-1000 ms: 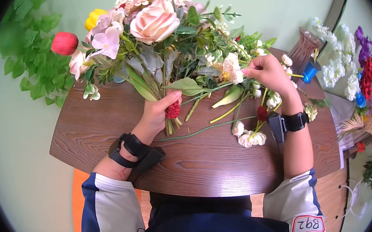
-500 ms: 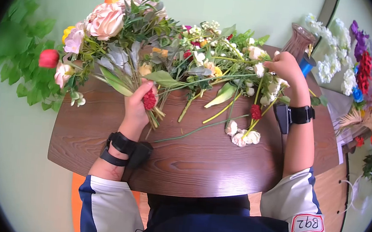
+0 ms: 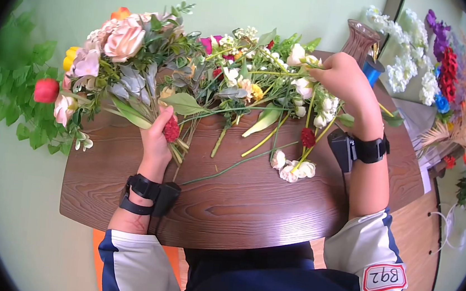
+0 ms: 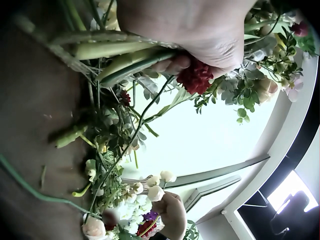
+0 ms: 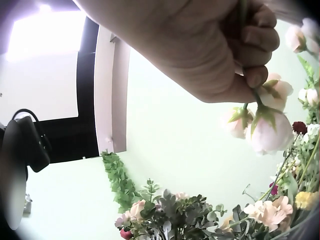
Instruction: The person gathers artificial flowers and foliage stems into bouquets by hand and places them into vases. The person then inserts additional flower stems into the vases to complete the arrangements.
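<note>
At the left of the table, the left hand (image 3: 157,138) grips the bundled stems of a bouquet with a large pink rose (image 3: 124,40), a red tulip (image 3: 46,90) and grey-green leaves. A small dark red flower (image 4: 196,78) lies against that hand in the left wrist view. Over the right side, the right hand (image 3: 346,83) pinches a thin green stem; pale pink-white blooms (image 5: 270,131) hang just below its fingertips in the right wrist view. Loose flowers and stems lie between the hands, among them white roses (image 3: 292,170) and a red bloom (image 3: 308,137).
Behind the right hand stand a ribbed glass vase (image 3: 359,41) and a blue object (image 3: 372,71). White, purple and red flowers (image 3: 448,71) are at the far right. Green vine leaves (image 3: 8,90) hang at the left wall. The wooden table's (image 3: 249,214) front edge faces the person.
The left hand has moved left with the bouquet, away from the loose flowers. The right hand has risen slightly and now holds a stem with pale blooms.
</note>
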Tool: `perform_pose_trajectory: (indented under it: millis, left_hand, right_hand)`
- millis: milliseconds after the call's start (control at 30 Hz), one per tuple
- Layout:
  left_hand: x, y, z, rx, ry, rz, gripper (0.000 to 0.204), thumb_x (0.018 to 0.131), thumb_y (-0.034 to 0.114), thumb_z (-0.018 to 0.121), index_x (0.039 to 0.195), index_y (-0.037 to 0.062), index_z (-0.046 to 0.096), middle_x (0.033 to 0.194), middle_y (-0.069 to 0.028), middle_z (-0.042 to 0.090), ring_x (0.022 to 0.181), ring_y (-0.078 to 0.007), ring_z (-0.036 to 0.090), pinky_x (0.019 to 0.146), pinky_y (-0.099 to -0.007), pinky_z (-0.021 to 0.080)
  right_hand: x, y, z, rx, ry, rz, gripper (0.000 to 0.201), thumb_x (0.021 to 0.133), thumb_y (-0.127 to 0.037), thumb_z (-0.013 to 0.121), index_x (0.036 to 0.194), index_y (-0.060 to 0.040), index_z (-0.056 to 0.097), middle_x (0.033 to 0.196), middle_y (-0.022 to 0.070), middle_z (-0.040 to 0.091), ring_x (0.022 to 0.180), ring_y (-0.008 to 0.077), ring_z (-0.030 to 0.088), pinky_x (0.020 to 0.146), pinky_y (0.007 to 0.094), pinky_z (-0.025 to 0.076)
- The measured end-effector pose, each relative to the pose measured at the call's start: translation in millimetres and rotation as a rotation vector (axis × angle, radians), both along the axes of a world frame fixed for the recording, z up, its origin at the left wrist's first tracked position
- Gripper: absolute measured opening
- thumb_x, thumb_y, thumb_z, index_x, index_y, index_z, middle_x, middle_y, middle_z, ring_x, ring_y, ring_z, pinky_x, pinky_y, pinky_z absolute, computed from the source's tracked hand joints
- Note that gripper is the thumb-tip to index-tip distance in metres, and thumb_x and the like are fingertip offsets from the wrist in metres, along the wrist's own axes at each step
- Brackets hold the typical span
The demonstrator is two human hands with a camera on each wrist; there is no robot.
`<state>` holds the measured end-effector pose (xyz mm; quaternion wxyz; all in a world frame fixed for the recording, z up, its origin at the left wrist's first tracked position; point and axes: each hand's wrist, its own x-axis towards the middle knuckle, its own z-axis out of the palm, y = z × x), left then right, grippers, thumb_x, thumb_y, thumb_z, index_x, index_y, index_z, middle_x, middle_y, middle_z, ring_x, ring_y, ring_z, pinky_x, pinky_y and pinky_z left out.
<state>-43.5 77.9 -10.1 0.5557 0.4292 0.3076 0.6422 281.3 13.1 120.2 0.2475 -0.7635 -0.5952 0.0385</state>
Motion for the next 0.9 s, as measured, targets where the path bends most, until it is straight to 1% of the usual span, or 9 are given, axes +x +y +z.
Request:
perform_pose_trajectory:
  millis: [167, 233, 267, 333, 433, 567, 667, 733, 900]
  left_hand:
    - [6, -6, 2, 0.037, 0.055, -0.010, 0.009, 0.080, 0.004, 0.061, 0.076, 0.0049, 0.053, 0.070, -0.0019, 0.053, 0.062, -0.0106, 0.050, 0.057, -0.0235, 0.039]
    - [6, -7, 1, 0.058, 0.073, 0.002, 0.009, 0.079, 0.004, 0.061, 0.076, 0.0047, 0.053, 0.070, -0.0020, 0.053, 0.063, -0.0107, 0.051, 0.057, -0.0238, 0.039]
    - [6, -6, 0, 0.057, 0.075, 0.001, 0.009, 0.079, 0.004, 0.061, 0.076, 0.0047, 0.053, 0.070, -0.0020, 0.053, 0.063, -0.0107, 0.051, 0.057, -0.0238, 0.039]
    - [6, -6, 0, 0.073, 0.072, -0.024, 0.009, 0.079, 0.003, 0.062, 0.077, 0.0043, 0.053, 0.070, -0.0021, 0.054, 0.063, -0.0110, 0.051, 0.057, -0.0239, 0.040]
    - [8, -7, 0, 0.073, 0.083, 0.003, 0.009, 0.080, 0.004, 0.061, 0.077, 0.0040, 0.053, 0.070, -0.0024, 0.054, 0.062, -0.0113, 0.051, 0.056, -0.0238, 0.040]
    - [7, -5, -4, 0.071, 0.092, -0.002, 0.009, 0.080, 0.004, 0.061, 0.077, 0.0043, 0.052, 0.072, -0.0031, 0.055, 0.065, -0.0114, 0.054, 0.056, -0.0241, 0.041]
    - [4, -5, -4, 0.083, 0.169, -0.068, 0.010, 0.081, 0.004, 0.061, 0.088, 0.0024, 0.055, 0.080, -0.0060, 0.059, 0.072, -0.0138, 0.058, 0.060, -0.0254, 0.045]
    - [7, -9, -1, 0.113, 0.125, -0.106, 0.025, 0.085, 0.010, 0.057, 0.107, -0.0026, 0.053, 0.093, -0.0111, 0.062, 0.079, -0.0175, 0.061, 0.073, -0.0284, 0.048]
    - [0, -3, -13, 0.115, 0.125, -0.149, 0.040, 0.081, 0.004, 0.062, 0.118, -0.0014, 0.047, 0.105, -0.0092, 0.057, 0.091, -0.0168, 0.058, 0.084, -0.0294, 0.045]
  right_hand:
    - [-15, -13, 7, 0.031, 0.006, 0.055, 0.034, 0.071, -0.026, 0.062, 0.073, 0.0086, 0.061, 0.064, 0.0263, 0.055, 0.060, 0.0360, 0.058, 0.059, 0.0390, 0.046]
    - [-19, -19, 11, 0.045, 0.058, 0.127, 0.034, 0.071, -0.024, 0.063, 0.067, 0.0096, 0.059, 0.051, 0.0218, 0.048, 0.046, 0.0277, 0.050, 0.051, 0.0375, 0.043]
    - [-19, -20, 10, 0.043, 0.060, 0.126, 0.034, 0.071, -0.024, 0.063, 0.067, 0.0096, 0.059, 0.051, 0.0218, 0.048, 0.046, 0.0277, 0.050, 0.051, 0.0375, 0.043]
    - [-18, -22, 10, 0.106, 0.147, 0.200, 0.037, 0.071, -0.024, 0.064, 0.060, 0.0104, 0.054, 0.044, 0.0134, 0.039, 0.041, 0.0180, 0.037, 0.044, 0.0349, 0.037]
    - [-19, -27, 12, 0.097, 0.179, 0.228, 0.040, 0.071, -0.024, 0.065, 0.053, 0.0086, 0.049, 0.042, 0.0072, 0.033, 0.042, 0.0139, 0.030, 0.040, 0.0329, 0.031]
    - [-19, -27, 12, 0.097, 0.219, 0.258, 0.043, 0.071, -0.025, 0.066, 0.049, 0.0061, 0.046, 0.042, 0.0051, 0.031, 0.042, 0.0130, 0.029, 0.040, 0.0326, 0.028]
    - [-19, -26, 13, 0.044, 0.253, 0.281, 0.046, 0.072, -0.028, 0.067, 0.046, 0.0034, 0.045, 0.042, 0.0027, 0.030, 0.041, 0.0123, 0.028, 0.039, 0.0317, 0.026]
    - [-18, -23, 12, -0.021, 0.307, 0.301, 0.049, 0.072, -0.032, 0.068, 0.045, 0.0009, 0.045, 0.041, 0.0006, 0.031, 0.041, 0.0110, 0.028, 0.039, 0.0309, 0.025]
    - [-19, -18, 7, -0.069, 0.467, 0.389, 0.050, 0.078, -0.029, 0.066, 0.042, -0.0068, 0.040, 0.041, -0.0041, 0.032, 0.039, 0.0065, 0.026, 0.038, 0.0265, 0.020]
